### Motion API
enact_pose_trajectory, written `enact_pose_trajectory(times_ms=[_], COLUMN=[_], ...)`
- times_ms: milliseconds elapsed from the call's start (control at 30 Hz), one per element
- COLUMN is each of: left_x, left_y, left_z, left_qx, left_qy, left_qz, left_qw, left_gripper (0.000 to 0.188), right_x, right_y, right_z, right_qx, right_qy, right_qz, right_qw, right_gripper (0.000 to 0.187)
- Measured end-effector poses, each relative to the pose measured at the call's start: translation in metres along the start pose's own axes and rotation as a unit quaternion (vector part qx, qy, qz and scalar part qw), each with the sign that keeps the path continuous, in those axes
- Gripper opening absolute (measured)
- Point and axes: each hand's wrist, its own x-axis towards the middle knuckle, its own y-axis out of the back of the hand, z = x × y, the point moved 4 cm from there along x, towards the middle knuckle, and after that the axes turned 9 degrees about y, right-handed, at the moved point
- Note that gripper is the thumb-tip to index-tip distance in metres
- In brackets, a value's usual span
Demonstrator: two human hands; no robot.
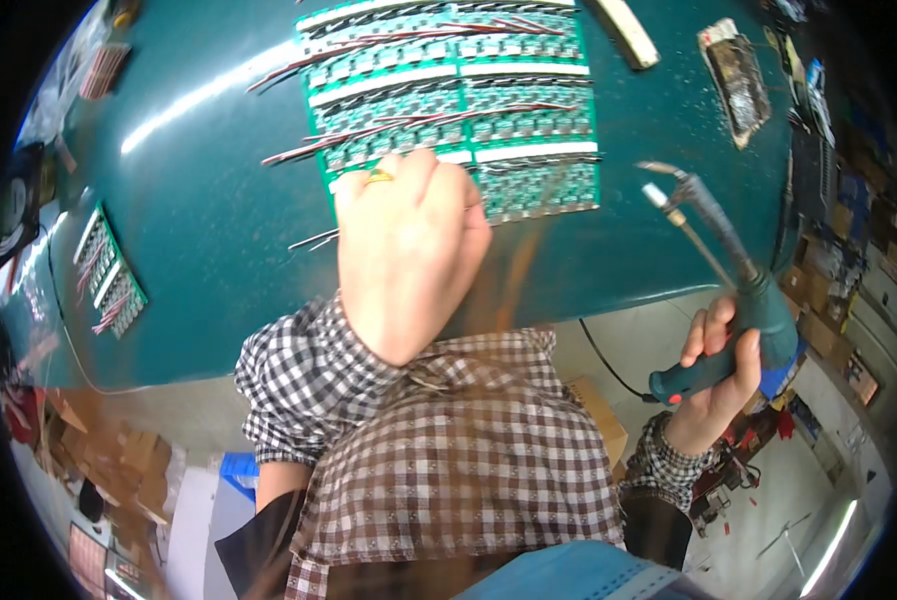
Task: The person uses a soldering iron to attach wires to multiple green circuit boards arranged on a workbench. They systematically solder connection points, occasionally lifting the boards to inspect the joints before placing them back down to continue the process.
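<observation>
A panel of green circuit boards (528, 187) lies on the table, with rows of components, white strips and red, black and white wires (418, 120) laid across it. My left hand (408, 235) rests over the panel's near left part, fingers curled and closed; the fingertips and whatever they grip are hidden beneath it. Loose wire ends (314, 240) stick out to the left of that hand. Right of the panel, my right hand (718, 375) is wrapped around the green handle of a soldering gun (768, 312). Its bent metal tip and thin feed tube point up and left, apart from the boards.
A smaller circuit board panel (111, 272) with wires lies at the left. At the back right are a pale bar (625, 35) and a dirty, brown-crusted block (736, 85). The gun's black cord (608, 362) hangs below the table's front edge (628, 303).
</observation>
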Motion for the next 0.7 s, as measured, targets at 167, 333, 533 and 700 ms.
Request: enact_pose_trajectory(times_ms=[167,333,533,700], left_x=[-0.007,-0.006,-0.005,-0.006], left_y=[0.009,0.007,0.007,0.008], left_z=[-0.011,-0.009,-0.008,-0.01], left_qx=[0.002,-0.003,0.004,0.002], left_qy=[0.022,0.038,0.054,0.063], left_qz=[-0.007,-0.027,-0.034,-0.03], left_qw=[1.0,0.999,0.998,0.998], left_gripper=[0.017,0.015,0.014,0.014], right_x=[-0.021,-0.018,-0.019,-0.02], right_y=[-0.035,-0.041,-0.044,-0.051], right_z=[0.011,0.013,0.014,0.013], right_qx=[-0.1,-0.171,-0.199,-0.213], right_qy=[-0.071,-0.104,-0.104,-0.104], right_qz=[-0.059,-0.086,-0.083,-0.082], right_qw=[0.991,0.976,0.971,0.968], right_gripper=[0.043,0.037,0.038,0.037])
